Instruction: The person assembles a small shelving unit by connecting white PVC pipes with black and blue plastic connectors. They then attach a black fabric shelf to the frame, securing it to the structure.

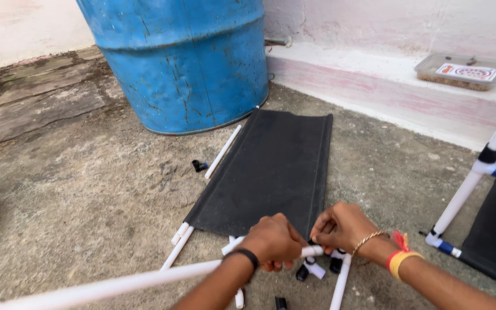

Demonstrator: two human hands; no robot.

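We are gripping a long white pipe [116, 284] with our left hand [274, 241], fingers wrapped tight around it near its far end, and our right hand [343, 227] is pinching the pipe's tip [316, 250] between fingertips. The pipe is running from the lower left corner up to the hands, held just above the near edge of a black fabric sheet [271, 166] lying flat on the ground. By our judgement, we are lining the pipe end up with the sheet's hem sleeve; the next move is calling for a steady, straight feed with the hem held open. Loose white pipes [223, 151] are lying beside the sheet, and black connectors [198, 166] and short pipe pieces are lying just below the hands. We are working on rough, stained concrete [87, 195] outdoors. A dented blue drum [185, 57] is standing behind the sheet, a pale wall with a ledge is carrying a clear tray [463, 70], and a partly built pipe frame [477, 172] is standing at right.
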